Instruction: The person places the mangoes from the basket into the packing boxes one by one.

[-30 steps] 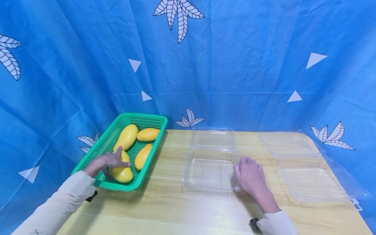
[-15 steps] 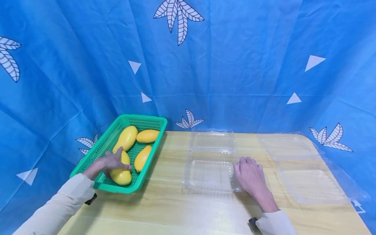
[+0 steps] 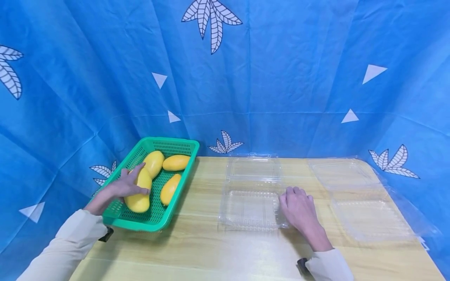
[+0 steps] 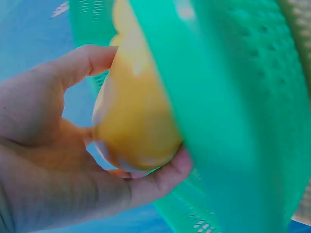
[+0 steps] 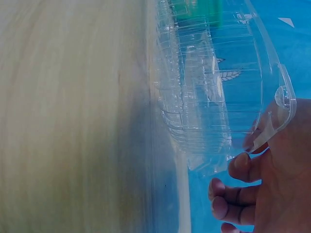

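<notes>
My left hand (image 3: 127, 184) grips a yellow mango (image 3: 138, 201) inside the green plastic basket (image 3: 133, 225). In the left wrist view the thumb lies along one side of the mango (image 4: 138, 116) and curled fingers wrap its lower end, beside the basket wall (image 4: 214, 97). Farther back are another large mango (image 3: 154, 163) and a smaller orange-yellow one (image 3: 176, 162); a third (image 3: 170, 189) lies along the right wall. My right hand (image 3: 299, 208) pinches the right rim of an opened clear clamshell container (image 3: 251, 210), thumb and index finger at its corner in the right wrist view.
A second opened clear clamshell (image 3: 376, 218) lies at the right side of the wooden table (image 3: 197, 249), its edge reaching past the table's side. A blue patterned curtain (image 3: 281, 78) hangs directly behind the table.
My left hand has closed round the mango and moved it left and slightly up, away from the basket's middle. The right hand and the clamshells stay in place.
</notes>
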